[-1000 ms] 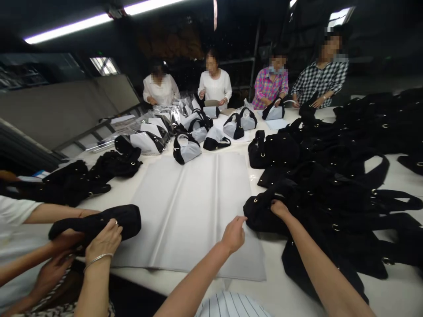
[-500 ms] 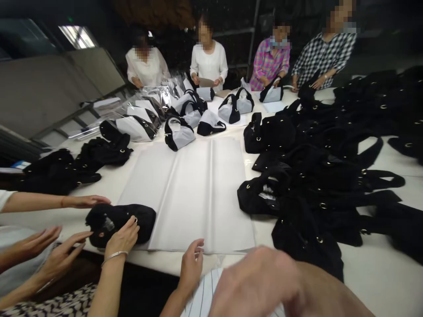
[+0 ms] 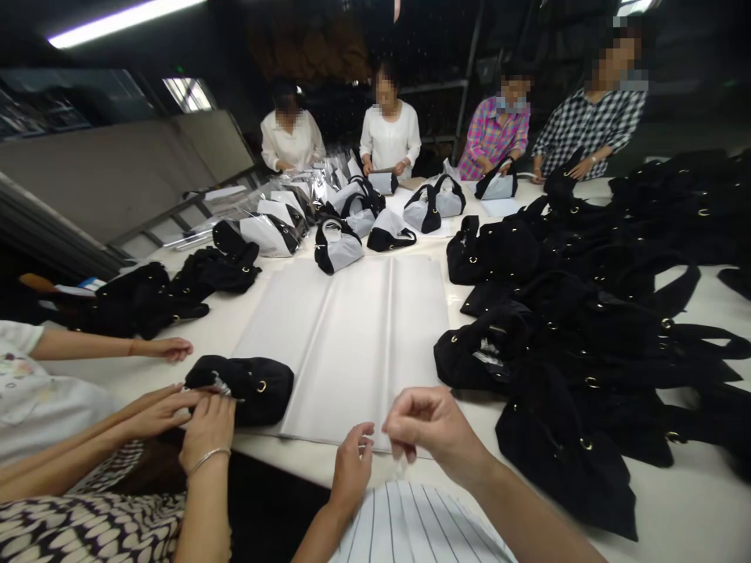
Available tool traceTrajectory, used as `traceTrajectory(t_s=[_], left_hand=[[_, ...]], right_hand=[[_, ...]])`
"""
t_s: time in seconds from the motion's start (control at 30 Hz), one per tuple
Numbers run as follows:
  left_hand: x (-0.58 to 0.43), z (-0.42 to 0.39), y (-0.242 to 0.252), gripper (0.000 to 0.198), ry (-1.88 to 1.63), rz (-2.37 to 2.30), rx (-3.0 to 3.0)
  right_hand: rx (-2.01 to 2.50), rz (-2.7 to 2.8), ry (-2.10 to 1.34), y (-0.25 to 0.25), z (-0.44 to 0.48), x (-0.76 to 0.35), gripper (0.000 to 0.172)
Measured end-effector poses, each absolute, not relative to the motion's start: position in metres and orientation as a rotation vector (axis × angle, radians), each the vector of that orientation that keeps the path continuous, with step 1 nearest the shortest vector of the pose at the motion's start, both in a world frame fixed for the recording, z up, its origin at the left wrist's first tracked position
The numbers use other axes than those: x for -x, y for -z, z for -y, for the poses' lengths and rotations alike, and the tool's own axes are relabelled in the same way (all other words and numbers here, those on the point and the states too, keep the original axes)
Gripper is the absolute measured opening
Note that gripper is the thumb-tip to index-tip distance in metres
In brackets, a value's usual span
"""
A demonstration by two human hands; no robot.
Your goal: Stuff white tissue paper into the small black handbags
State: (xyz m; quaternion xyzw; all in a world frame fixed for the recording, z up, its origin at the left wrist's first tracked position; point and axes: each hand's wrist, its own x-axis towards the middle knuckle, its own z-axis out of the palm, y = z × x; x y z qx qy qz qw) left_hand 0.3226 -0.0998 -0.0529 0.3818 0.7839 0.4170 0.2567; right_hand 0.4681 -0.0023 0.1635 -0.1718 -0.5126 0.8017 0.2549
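Note:
My left hand point(image 3: 353, 465) is held at the table's near edge, fingers loosely curled and apart, with nothing visible in it. My right hand point(image 3: 425, 426) is beside it, over the lower edge of the white paper sheets point(image 3: 357, 344), thumb and fingers drawn together; whatever they may hold is too small to make out. A small clear, plastic-like scrap point(image 3: 400, 469) shows just below its fingers. To the left, a black fabric bag point(image 3: 261, 391) with a gold ring lies partly on the paper, and a co-worker's hands point(image 3: 205, 426) touch its left end.
A heap of black bags point(image 3: 563, 328) covers the table's right side. More black bags point(image 3: 152, 289) lie at the left. Paper-wrapped bags point(image 3: 337, 246) and clear-sleeved ones point(image 3: 270, 231) stand farther back. Several co-workers stand behind the table; another person's arm point(image 3: 117, 346) reaches in from the left.
My right hand has gone from close to the camera to farther out, beside my left hand. The co-worker's hands have come together on the bag's left end. The camera view has shifted slightly.

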Motion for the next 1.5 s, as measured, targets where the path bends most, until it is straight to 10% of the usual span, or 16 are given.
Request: traceTrajectory(t_s=[0.37, 0.53, 0.73, 1.5], left_hand=[[-0.315, 0.094, 0.058, 0.036, -1.23, -1.994, -1.125], [-0.306, 0.1, 0.059, 0.032, -1.261, -2.03, -1.109], [-0.299, 0.112, 0.06, 0.032, -1.268, -2.067, -1.085], [-0.273, 0.093, 0.087, 0.034, -1.251, -2.188, -1.128]], right_hand=[[1.511, 2.161, -0.804, 0.054, -0.075, -0.475, 0.039], [1.913, 2.236, -0.573, 0.089, -0.096, -0.463, 0.075], [2.091, 2.303, -0.36, 0.106, -0.097, -0.426, 0.075], [1.67, 1.952, -0.85, 0.084, -0.084, -0.436, 0.038]])
